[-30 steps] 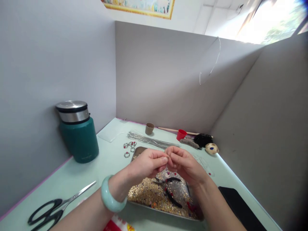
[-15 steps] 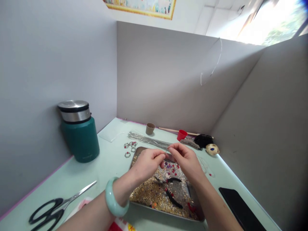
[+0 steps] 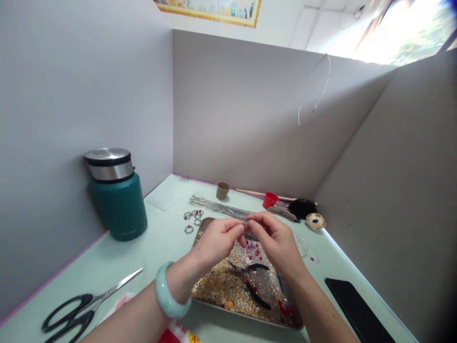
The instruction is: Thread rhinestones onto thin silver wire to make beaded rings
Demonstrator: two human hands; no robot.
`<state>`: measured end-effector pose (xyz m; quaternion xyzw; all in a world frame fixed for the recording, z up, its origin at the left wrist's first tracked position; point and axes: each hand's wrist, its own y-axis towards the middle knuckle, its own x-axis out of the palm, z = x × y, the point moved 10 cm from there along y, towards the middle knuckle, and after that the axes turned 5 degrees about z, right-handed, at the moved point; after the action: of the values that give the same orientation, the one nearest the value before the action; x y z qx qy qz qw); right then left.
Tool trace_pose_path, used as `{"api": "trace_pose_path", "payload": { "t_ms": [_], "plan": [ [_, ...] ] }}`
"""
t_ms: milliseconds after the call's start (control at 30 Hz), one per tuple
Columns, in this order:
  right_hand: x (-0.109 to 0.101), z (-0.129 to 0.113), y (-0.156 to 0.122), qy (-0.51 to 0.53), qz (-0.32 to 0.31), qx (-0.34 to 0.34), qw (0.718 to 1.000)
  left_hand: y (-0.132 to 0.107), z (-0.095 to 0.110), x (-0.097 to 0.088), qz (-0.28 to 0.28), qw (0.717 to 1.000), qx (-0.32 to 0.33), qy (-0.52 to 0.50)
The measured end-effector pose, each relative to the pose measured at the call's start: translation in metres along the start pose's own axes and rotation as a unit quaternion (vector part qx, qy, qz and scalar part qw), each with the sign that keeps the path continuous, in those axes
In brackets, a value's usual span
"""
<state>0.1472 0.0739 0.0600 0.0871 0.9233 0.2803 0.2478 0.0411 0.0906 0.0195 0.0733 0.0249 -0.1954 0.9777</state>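
Above the far part of a metal tray (image 3: 250,318), both hands meet with their fingertips close together. My left hand (image 3: 220,239), below a pale green bangle, is closed in a pinch between thumb and forefinger. Opposite it, my right hand (image 3: 276,240) also pinches, its fingertips almost touching the left ones. Whatever lies between them is too small to make out. Gold, clear, red and purple beads (image 3: 210,281) cover the tray's bottom. Black-handled pliers (image 3: 256,296) lie open on the beads. Just behind the hands is a bundle of thin silver wires (image 3: 217,206).
Several beaded rings (image 3: 189,229) lie left of the tray. Scissors (image 3: 89,305) and a green flask (image 3: 119,205) stand further left. A brown cup (image 3: 223,190), a red cup (image 3: 270,200) and a shell-like piece (image 3: 315,221) line the back. A black phone (image 3: 357,309) lies right.
The fingertips have drawn slightly closer together, with the right hand shifting a little to the left. Both pinches persist; the tray and tools stay in place.
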Motion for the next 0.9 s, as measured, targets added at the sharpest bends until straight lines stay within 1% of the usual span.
{"api": "trace_pose_path", "payload": {
  "t_ms": [67, 167, 300, 400, 600, 800, 900],
  "plan": [
    [0.0, -0.01, -0.002, -0.03, 0.004, -0.02, 0.999, 0.0, 0.001, 0.0, 0.004, 1.0, -0.005, -0.027],
    [0.003, -0.024, -0.005, -0.073, 0.005, -0.058, 0.996, 0.001, 0.0, -0.005, 0.028, 0.998, -0.012, -0.061],
    [0.007, -0.038, -0.008, -0.099, 0.005, -0.125, 0.987, 0.002, -0.002, -0.008, 0.042, 0.994, -0.018, -0.1],
    [0.007, -0.04, -0.01, -0.105, 0.018, -0.157, 0.982, 0.001, -0.002, -0.009, 0.042, 0.99, -0.024, -0.136],
    [0.007, -0.036, -0.013, -0.141, 0.055, -0.179, 0.972, 0.0, -0.005, -0.01, 0.035, 0.98, -0.036, -0.194],
    [0.005, -0.043, -0.021, -0.202, 0.102, -0.245, 0.943, -0.001, -0.011, -0.002, 0.001, 0.964, -0.069, -0.255],
    [0.004, -0.047, -0.025, -0.211, 0.12, -0.274, 0.931, -0.001, -0.012, 0.001, -0.012, 0.96, -0.076, -0.269]
  ]
}}
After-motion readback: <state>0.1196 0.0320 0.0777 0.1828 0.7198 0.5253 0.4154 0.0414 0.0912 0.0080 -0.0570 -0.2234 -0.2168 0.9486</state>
